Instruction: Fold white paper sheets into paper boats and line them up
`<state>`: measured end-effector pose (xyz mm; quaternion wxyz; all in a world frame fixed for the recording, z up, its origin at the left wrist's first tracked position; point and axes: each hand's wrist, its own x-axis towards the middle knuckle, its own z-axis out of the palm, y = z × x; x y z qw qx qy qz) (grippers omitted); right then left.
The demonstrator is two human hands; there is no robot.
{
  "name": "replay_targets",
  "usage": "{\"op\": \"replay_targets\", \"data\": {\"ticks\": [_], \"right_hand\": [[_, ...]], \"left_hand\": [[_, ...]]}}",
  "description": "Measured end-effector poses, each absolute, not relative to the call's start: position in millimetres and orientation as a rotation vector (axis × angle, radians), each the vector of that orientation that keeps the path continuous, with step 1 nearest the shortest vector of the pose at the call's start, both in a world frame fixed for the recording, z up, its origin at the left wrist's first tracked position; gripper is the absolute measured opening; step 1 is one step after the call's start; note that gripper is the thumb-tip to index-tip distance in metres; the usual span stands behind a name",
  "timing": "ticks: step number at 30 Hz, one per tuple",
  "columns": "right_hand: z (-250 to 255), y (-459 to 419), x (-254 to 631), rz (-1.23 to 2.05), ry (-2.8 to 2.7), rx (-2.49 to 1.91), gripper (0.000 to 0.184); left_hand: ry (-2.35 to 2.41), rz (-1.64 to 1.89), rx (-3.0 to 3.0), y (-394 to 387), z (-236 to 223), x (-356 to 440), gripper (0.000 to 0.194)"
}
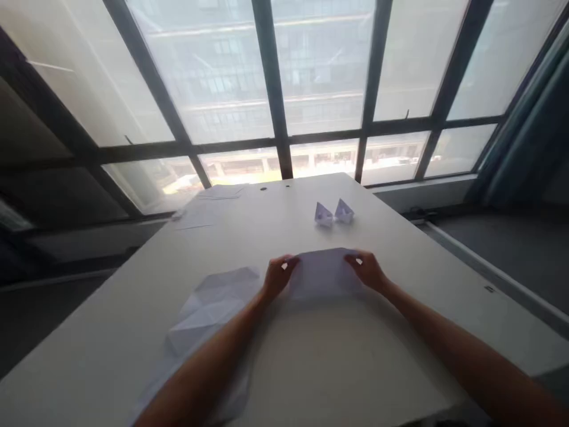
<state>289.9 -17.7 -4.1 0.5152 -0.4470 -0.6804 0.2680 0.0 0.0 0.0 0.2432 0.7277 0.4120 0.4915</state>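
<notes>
A folded sheet of white paper (325, 271) lies on the white table (338, 367) in front of me. My left hand (278, 276) pinches its left edge with closed fingers. On the opposite side my right hand (367, 270) grips the right edge the same way. Both forearms reach in from the bottom of the view. Beyond the sheet stand two small folded paper boats (333, 213), side by side and apart from my hands.
A creased, unfolded sheet (208, 311) lies to the left of my left arm. Flat papers (208, 204) rest at the table's far left corner. Behind the table is a large window with dark frames (275, 101); a curtain (533, 124) hangs at right.
</notes>
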Motion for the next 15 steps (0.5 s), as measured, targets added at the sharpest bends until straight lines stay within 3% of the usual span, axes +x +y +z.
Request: {"op": "replay_targets", "data": {"ticks": [3,7,15], "right_hand": [[-2,-23,283,0.588,-1.502,-1.120,0.033],[0,-26,277,0.507,-1.394,-1.189,0.033],[-6,-23,274,0.645,-1.277,-1.284,0.032]], "left_hand": [[1.177,1.432,1.826,-2,0,7,0.036],[1.010,1.385,1.556,-7,4,18,0.034],[0.996,1.170,1.474,-16,12,20,0.084]]}}
